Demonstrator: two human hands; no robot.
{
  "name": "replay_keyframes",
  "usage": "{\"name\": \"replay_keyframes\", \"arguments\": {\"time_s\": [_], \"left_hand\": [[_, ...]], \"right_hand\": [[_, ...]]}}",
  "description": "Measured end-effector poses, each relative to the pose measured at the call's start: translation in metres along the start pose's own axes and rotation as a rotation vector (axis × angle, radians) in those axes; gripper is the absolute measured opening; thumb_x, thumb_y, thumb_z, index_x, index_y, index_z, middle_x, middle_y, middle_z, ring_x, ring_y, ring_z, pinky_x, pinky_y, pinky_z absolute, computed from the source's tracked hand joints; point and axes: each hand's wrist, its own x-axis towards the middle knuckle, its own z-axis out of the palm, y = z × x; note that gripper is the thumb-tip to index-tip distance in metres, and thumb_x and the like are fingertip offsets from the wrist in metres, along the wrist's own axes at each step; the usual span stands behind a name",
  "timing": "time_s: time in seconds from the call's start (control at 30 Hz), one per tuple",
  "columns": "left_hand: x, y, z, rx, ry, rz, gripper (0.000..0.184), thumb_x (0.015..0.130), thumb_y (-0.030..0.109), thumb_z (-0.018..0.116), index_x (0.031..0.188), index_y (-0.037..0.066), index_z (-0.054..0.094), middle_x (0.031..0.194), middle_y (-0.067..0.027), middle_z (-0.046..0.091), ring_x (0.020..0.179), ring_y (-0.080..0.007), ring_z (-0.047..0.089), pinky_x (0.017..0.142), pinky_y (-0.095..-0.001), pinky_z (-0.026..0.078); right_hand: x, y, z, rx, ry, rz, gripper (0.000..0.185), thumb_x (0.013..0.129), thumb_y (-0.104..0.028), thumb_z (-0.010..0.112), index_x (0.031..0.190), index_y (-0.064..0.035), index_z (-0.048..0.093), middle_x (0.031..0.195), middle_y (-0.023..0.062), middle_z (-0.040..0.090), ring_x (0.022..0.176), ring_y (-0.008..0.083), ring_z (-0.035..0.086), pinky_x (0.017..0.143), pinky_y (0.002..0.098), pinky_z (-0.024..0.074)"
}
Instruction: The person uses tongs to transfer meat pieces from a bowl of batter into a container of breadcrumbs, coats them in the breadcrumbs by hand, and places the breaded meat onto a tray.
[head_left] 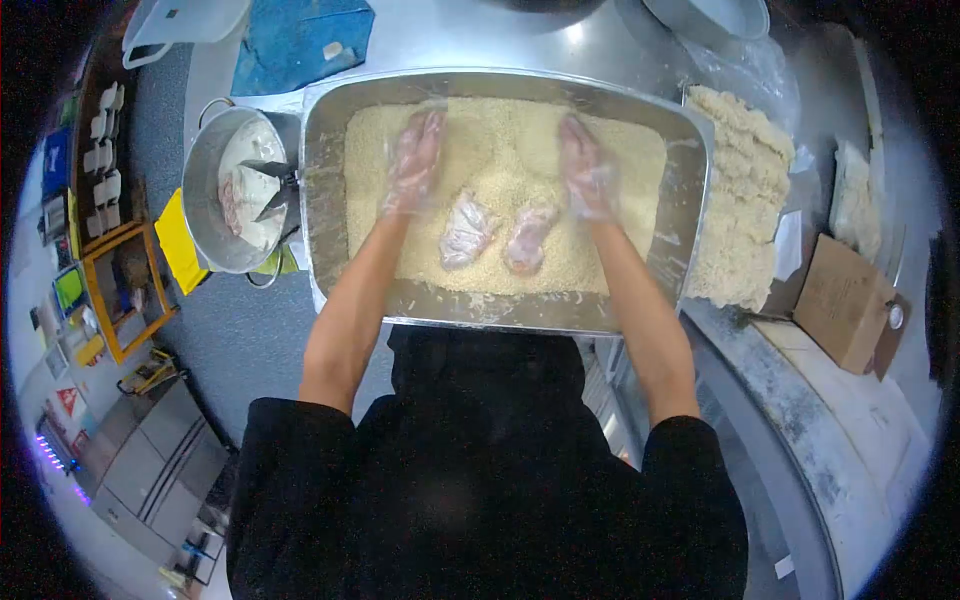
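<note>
A large metal tray [505, 310] holds a bed of pale crumbs [510, 120]. On the crumbs, near the middle, lie two pieces of raw meat side by side, a left piece [466, 232] and a right piece [529, 238]. My left hand [416, 158], in a clear plastic glove, is in the crumbs left of the meat, its fingers stretched away from me. My right hand [587, 165], gloved the same way, is in the crumbs on the right, slightly blurred, fingers extended. Neither hand touches the meat.
Left of the tray stands a metal pot [196, 215] with white batter and dark tongs [275, 185]. A blue cloth [300, 50] lies behind. Breaded pieces [740, 200] are piled at the right, near a cardboard box [845, 305]. A yellow sheet [175, 245] is beside the pot.
</note>
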Motion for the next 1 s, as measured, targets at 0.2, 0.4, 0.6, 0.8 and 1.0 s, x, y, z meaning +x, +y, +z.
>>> {"name": "replay_keyframes", "arguments": {"time_s": [0.2,0.4,0.6,0.8,1.0], "left_hand": [[0.026,0.049,-0.014,-0.119,-0.413,0.092,0.051,0.106,0.039,0.04,0.144,0.007,0.051,0.15,-0.0109,0.051,0.138,-0.0294,0.047,0.12,-0.0391,0.032],[-0.011,0.09,-0.1,0.064,-0.761,-0.125,0.095,0.078,0.055,0.078,0.152,0.007,0.041,0.143,-0.0223,0.055,0.134,-0.034,0.052,0.114,-0.0441,0.041],[-0.028,0.076,-0.024,-0.021,-0.408,-0.332,0.106,0.065,0.037,0.092,0.151,0.007,0.04,0.135,-0.0315,0.055,0.12,-0.0387,0.061,0.094,-0.0439,0.058],[-0.01,0.078,-0.076,0.111,-0.171,-0.258,0.089,0.076,0.043,0.082,0.143,-0.003,0.045,0.126,-0.0246,0.061,0.113,-0.0365,0.064,0.094,-0.0467,0.055],[-0.082,0.071,-0.094,0.223,-0.924,-0.409,0.058,0.084,0.052,0.07,0.111,0.0,0.071,0.12,-0.0258,0.066,0.106,-0.0336,0.066,0.093,-0.0482,0.052]], "right_hand": [[0.022,-0.057,-0.014,-0.443,-0.714,0.178,0.052,0.104,-0.025,0.051,0.154,-0.0241,0.037,0.159,0.0095,0.038,0.135,0.0246,0.05,0.111,0.038,0.0443],[-0.023,-0.116,-0.091,-0.039,-0.534,0.576,0.078,0.093,-0.044,0.068,0.154,-0.0095,0.036,0.15,0.0239,0.046,0.139,0.0368,0.045,0.117,0.0458,0.0372],[-0.026,-0.101,-0.003,-0.165,-0.312,0.577,0.096,0.082,-0.043,0.079,0.156,-0.005,0.032,0.15,0.0288,0.044,0.142,0.0437,0.039,0.116,0.0482,0.0365],[-0.011,-0.127,-0.055,-0.3,-0.292,0.359,0.072,0.088,-0.019,0.067,0.151,-0.0018,0.036,0.152,0.0264,0.042,0.143,0.0435,0.038,0.117,0.0485,0.0347],[-0.102,-0.112,-0.062,-0.447,-0.795,0.4,0.069,0.088,-0.019,0.061,0.148,0.0055,0.037,0.148,0.027,0.046,0.137,0.0415,0.045,0.115,0.0447,0.0373]]}}
